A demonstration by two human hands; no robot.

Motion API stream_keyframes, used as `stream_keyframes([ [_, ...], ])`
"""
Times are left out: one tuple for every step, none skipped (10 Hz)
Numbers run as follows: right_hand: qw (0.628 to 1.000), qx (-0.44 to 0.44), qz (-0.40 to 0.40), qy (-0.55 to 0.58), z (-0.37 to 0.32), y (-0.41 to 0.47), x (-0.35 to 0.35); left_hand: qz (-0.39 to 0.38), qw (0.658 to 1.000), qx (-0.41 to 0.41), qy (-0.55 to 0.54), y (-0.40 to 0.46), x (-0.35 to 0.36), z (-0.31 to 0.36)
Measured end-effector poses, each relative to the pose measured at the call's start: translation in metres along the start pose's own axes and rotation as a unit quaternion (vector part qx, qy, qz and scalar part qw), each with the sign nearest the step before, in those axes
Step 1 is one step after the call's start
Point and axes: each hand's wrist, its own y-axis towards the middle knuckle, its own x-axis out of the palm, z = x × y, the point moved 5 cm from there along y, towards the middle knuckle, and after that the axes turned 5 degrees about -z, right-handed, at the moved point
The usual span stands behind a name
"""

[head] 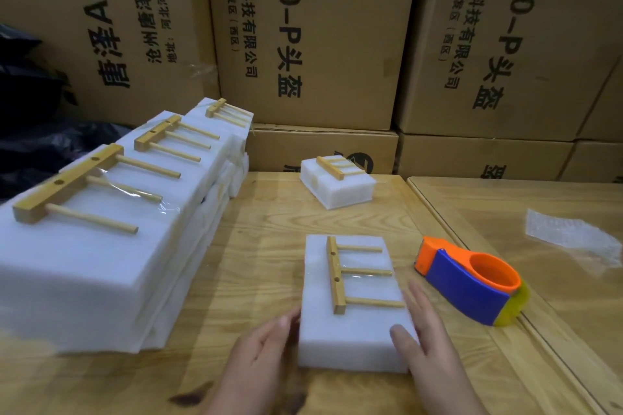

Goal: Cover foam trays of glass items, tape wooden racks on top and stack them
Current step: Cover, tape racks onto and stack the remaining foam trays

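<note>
A covered white foam tray [354,330] lies on the wooden table in front of me, with a wooden rack [340,276] taped on top by clear tape. My left hand [259,350] touches the tray's left side with straight fingers. My right hand [424,340] lies against the tray's right side, thumb on its top. On the left, a row of stacked foam trays [101,263] carries several taped racks [77,185]. One more foam tray with a rack [337,182] sits at the back of the table.
An orange and blue tape dispenser [472,286] lies right of the tray. A scrap of clear film [569,236] rests on the right-hand table. Printed cardboard boxes [303,34] wall off the back. Black plastic bags [23,104] are at far left.
</note>
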Motion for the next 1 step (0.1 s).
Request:
stream_keyframes([
  [0.999, -0.028, -0.004, -0.040, 0.0034, -0.0064, -0.0007, 0.006, 0.993, 0.015, 0.116, -0.0242, -0.0102, -0.0021],
])
